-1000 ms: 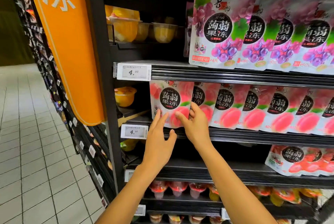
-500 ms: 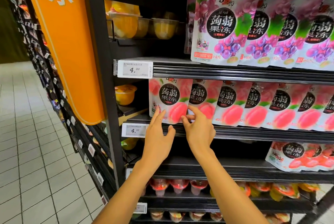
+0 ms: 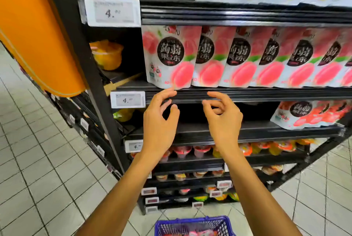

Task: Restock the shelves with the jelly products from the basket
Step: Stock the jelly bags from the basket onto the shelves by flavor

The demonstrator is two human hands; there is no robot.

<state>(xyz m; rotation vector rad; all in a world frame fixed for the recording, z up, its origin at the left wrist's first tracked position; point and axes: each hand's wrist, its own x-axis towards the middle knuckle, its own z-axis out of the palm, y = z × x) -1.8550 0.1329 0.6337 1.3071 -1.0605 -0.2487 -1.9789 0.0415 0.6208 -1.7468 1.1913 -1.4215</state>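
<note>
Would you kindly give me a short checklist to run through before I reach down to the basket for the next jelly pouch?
1. Hands free: left hand and right hand hold nothing. Ok.
2. Leftmost peach pouch stands upright, label forward. Ok.
3. Left index fingertip clear of that pouch's lower edge. Cannot tell.
4. Basket in view below the arms. Ok.
5. Stock left in the basket: only a scrap of pink packaging shows. Cannot tell.
6. Room to restock: the shelf beside the strawberry pouches has a bare stretch. Ok.
</note>
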